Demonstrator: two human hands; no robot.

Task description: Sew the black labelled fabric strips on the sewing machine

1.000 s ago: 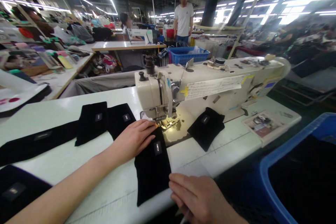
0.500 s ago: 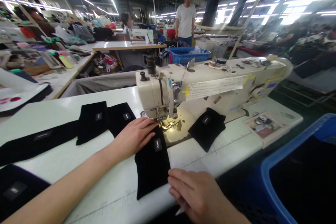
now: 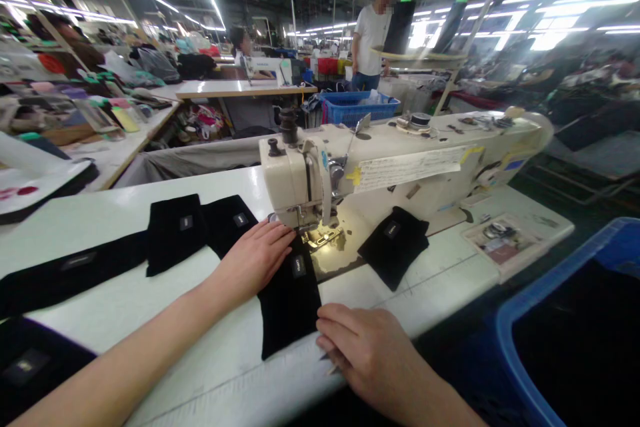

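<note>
A black fabric piece (image 3: 287, 313) with a small dark label (image 3: 299, 265) lies under the head of a sewing machine (image 3: 287, 180), its far end by the lit presser foot (image 3: 307, 238). My left hand (image 3: 257, 253) rests flat on the piece's left side, fingers stretched close to the foot. Fingers bent together, my right hand (image 3: 365, 353) pinches the piece's near right edge at the table's front. A slim pointed thing pokes out below the right fingers; its kind is hidden. Another labelled black piece (image 3: 395, 247) lies right of the needle.
More labelled black pieces (image 3: 175, 233) lie along the left of the white table (image 3: 200, 300). A blue basket (image 3: 510, 347) with dark contents stands at the right. Beyond the machine are a blue crate (image 3: 357, 110) and a person in a white shirt (image 3: 373, 40).
The black piece has slid a little further toward the machine, its near edge higher in view. My right hand has moved forward with it. The person behind has moved right.
</note>
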